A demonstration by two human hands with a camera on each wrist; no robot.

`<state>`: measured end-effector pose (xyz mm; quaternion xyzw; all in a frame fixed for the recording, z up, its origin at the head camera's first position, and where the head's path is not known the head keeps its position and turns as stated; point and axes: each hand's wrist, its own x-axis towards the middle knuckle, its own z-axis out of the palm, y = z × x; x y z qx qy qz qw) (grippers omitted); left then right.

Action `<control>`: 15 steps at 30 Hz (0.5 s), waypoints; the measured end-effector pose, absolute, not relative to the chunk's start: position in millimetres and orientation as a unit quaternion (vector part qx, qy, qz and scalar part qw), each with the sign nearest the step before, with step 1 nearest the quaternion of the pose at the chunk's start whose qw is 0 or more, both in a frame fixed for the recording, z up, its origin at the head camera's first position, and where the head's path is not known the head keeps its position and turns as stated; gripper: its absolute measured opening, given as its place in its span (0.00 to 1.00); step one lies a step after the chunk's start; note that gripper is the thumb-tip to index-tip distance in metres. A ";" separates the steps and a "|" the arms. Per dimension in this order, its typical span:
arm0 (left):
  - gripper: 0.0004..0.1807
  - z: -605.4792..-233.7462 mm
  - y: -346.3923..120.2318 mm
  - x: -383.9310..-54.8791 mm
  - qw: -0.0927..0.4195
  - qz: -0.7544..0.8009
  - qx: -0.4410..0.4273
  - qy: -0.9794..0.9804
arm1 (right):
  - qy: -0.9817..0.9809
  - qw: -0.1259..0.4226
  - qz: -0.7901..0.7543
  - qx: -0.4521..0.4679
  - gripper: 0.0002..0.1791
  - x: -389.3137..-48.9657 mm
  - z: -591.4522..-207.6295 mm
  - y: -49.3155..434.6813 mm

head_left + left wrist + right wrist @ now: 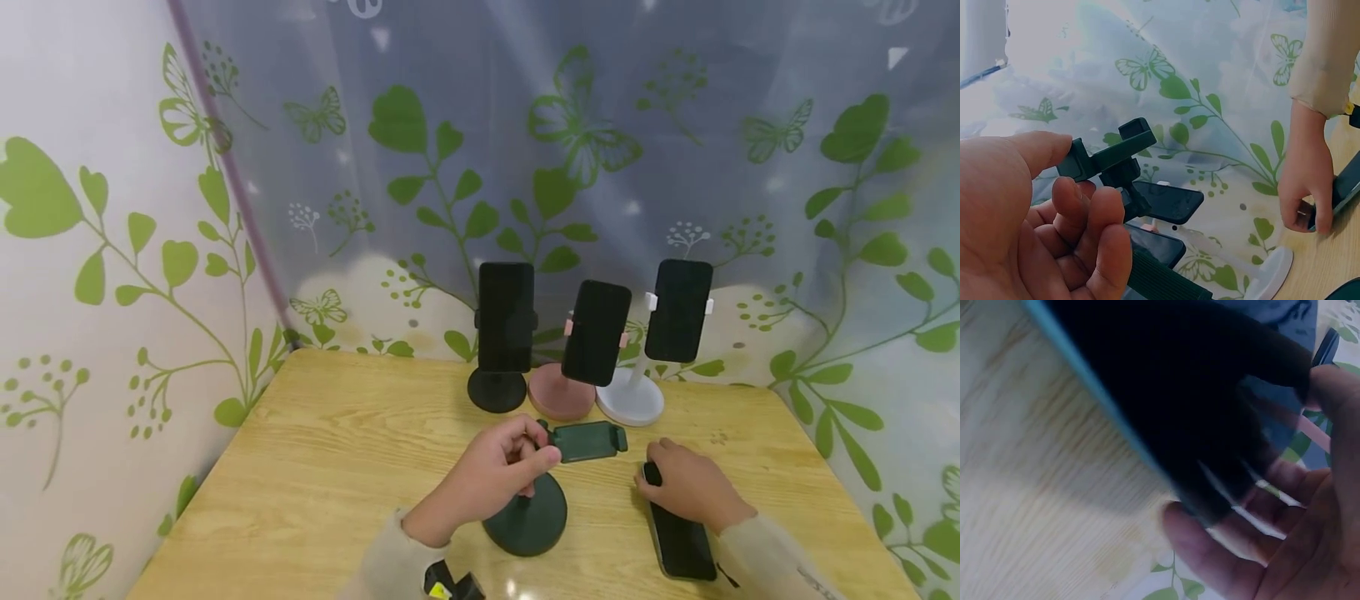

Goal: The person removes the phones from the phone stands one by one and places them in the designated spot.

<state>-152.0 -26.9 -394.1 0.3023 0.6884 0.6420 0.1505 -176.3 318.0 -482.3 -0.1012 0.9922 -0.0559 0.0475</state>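
A dark green phone stand stands on the table, its round base (534,527) beneath my left hand (483,471). My left hand pinches one end of the stand's clamp (588,442), which lies tilted nearly flat. In the left wrist view, the thumb presses the end of the clamp (1124,150) and the other fingers curl below. To the right, a black-screened smartphone (684,546) lies on the table. My right hand (693,485) grips its far end, thumb and fingers at opposite edges. The phone (1129,381) fills much of the right wrist view, which is blurred.
Behind the hands stand a black phone stand (497,392), a pink one (561,396) and a white one (632,402), each bearing a phone. Leaf-patterned curtains (465,167) rise along the back and sides of the wooden table (337,467).
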 end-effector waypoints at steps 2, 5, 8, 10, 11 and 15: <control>0.11 -394.3 -26.7 -152.2 0.148 0.640 0.306 0.689 | 0.992 0.057 -0.057 -0.094 0.17 -176.8 -483.8 319.2; 0.10 -394.4 -26.9 -152.4 0.146 0.640 0.307 0.690 | 0.992 0.065 -0.056 -0.088 0.20 -177.2 -483.4 319.5; 0.10 -394.1 -27.2 -152.3 0.144 0.639 0.307 0.690 | 0.993 0.066 -0.053 -0.086 0.21 -177.5 -481.9 317.9; 0.10 -393.7 -27.6 -151.9 0.143 0.640 0.307 0.690 | 0.993 0.065 -0.053 -0.084 0.23 -178.3 -482.1 317.1; 0.10 -393.5 -27.7 -151.7 0.142 0.639 0.308 0.690 | 0.993 0.065 -0.053 -0.083 0.23 -178.5 -482.3 316.7; 0.10 -393.7 -27.8 -151.5 0.139 0.638 0.308 0.692 | 0.993 0.066 -0.057 -0.082 0.24 -178.8 -484.6 316.4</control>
